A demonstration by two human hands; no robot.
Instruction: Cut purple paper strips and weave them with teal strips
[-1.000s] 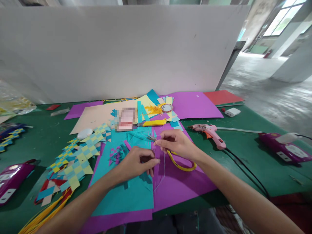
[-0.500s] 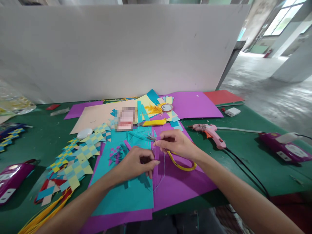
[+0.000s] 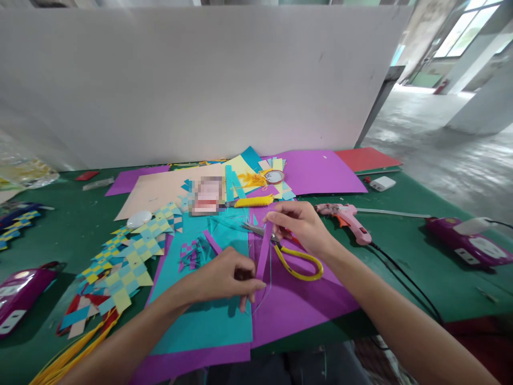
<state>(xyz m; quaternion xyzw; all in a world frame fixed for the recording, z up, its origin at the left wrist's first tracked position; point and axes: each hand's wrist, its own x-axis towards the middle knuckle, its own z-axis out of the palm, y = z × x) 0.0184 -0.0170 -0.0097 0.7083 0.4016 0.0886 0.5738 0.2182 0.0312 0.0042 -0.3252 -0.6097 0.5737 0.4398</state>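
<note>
A narrow purple paper strip (image 3: 264,251) is stretched between my two hands. My left hand (image 3: 232,275) pinches its lower end between thumb and fingers. The upper end is pinched by my right hand (image 3: 298,222). Yellow-handled scissors (image 3: 300,262) lie under and beside the strip, their blades pointing left. Beneath my left hand is a teal sheet (image 3: 208,331); a purple sheet (image 3: 296,310) lies to its right. Just left of my hands sits a small purple and teal woven paper piece (image 3: 189,255) with loose strips.
A yellow box cutter (image 3: 254,201) lies behind my hands. At right are a pink glue gun (image 3: 348,219) with its cord and a purple power strip (image 3: 473,243). Checkered woven paper pieces (image 3: 136,256) spread at left. A white panel (image 3: 192,85) stands along the back.
My right hand has moved up and right and my left hand slightly down, so more of the purple strip shows between them. The scissors, partly covered before, are more visible.
</note>
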